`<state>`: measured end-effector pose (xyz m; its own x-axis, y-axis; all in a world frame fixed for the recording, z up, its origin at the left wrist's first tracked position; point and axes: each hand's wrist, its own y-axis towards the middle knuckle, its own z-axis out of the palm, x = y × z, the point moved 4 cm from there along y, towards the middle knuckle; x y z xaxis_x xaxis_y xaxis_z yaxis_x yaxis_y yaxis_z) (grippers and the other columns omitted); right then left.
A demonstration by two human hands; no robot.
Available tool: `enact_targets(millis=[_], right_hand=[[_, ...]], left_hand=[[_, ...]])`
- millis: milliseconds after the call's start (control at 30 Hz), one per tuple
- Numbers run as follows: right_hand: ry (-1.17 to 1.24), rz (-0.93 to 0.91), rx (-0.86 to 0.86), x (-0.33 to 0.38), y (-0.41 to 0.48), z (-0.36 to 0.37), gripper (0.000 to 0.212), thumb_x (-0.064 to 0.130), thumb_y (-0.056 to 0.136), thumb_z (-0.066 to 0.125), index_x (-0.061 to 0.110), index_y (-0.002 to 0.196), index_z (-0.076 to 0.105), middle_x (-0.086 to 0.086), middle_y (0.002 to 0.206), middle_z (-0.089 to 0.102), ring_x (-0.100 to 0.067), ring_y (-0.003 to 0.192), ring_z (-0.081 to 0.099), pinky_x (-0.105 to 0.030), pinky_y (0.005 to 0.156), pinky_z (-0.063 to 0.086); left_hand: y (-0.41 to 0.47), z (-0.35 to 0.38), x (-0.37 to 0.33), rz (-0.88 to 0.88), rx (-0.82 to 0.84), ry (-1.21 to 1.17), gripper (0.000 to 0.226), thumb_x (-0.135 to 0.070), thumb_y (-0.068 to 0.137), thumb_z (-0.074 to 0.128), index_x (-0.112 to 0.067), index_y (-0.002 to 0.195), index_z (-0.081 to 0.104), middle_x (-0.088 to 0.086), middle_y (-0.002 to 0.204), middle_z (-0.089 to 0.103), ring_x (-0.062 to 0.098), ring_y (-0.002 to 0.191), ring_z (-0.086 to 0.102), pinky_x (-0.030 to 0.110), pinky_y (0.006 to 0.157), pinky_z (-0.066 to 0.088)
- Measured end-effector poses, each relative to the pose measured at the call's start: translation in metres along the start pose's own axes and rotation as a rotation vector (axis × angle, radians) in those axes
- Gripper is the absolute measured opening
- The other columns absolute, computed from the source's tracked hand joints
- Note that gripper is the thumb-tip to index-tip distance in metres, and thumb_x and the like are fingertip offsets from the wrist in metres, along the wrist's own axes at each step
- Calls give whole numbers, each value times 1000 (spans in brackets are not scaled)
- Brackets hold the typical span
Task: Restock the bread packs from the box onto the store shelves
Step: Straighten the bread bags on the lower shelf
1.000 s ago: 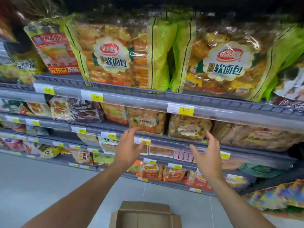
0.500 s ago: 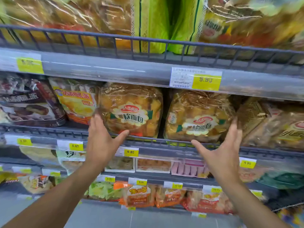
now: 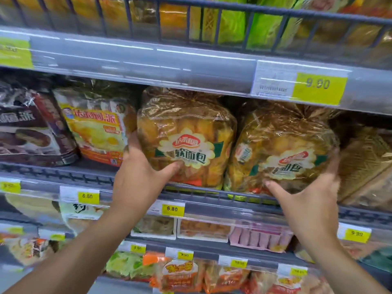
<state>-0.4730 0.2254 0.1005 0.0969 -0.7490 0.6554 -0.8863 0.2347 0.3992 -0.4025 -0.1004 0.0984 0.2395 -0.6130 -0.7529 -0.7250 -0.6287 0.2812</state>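
Note:
Two clear bread packs with white and green labels stand side by side on the second shelf (image 3: pixel 63 175). My left hand (image 3: pixel 140 177) grips the left bread pack (image 3: pixel 191 128), its thumb on the front and its fingers round the left side. My right hand (image 3: pixel 311 200) grips the right bread pack (image 3: pixel 282 136), with the thumb low on the front and the fingers round the right edge. The right pack leans a little to the left. The box is out of view.
A yellow pie pack (image 3: pixel 95 128) and a dark pack (image 3: pixel 27 132) stand left of the bread, and a brown pack (image 3: pixel 367 166) stands to the right. The upper shelf's rail with a 9.90 tag (image 3: pixel 318 83) hangs close above. Lower shelves hold trays (image 3: pixel 203 229) and small packs.
Both hands have reached forward from open in front of the shelf and taken hold of the two bread packs. The view has closed in on the second shelf, and the box has dropped out of sight.

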Motion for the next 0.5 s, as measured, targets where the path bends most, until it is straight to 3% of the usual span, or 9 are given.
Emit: enact_targets(millis=[233, 367, 500], right_hand=[[-1, 14, -5, 3, 5, 7, 134, 60, 59, 86, 39, 155, -4, -16, 146, 38, -44, 127, 46, -60, 91, 51], [-25, 21, -3, 5, 9, 11, 136, 66, 56, 85, 42, 153, -8, -16, 149, 37, -48, 122, 50, -59, 89, 52], [7, -8, 18, 2, 7, 5, 135, 67, 54, 84, 38, 155, -2, -13, 152, 33, -45, 129, 46, -60, 94, 49]], left_hand=[[5, 9, -2, -35, -3, 78, 102, -73, 65, 76, -31, 140, 22, 7, 110, 68, 37, 90, 68, 46, 68, 59], [10, 10, -2, -17, 20, 1, 104, -70, 62, 80, -27, 142, 28, 5, 124, 65, 34, 106, 66, 44, 81, 58], [10, 5, 0, -5, 65, -156, 117, -70, 54, 84, -37, 148, 22, -6, 141, 55, 21, 124, 59, 46, 99, 54]])
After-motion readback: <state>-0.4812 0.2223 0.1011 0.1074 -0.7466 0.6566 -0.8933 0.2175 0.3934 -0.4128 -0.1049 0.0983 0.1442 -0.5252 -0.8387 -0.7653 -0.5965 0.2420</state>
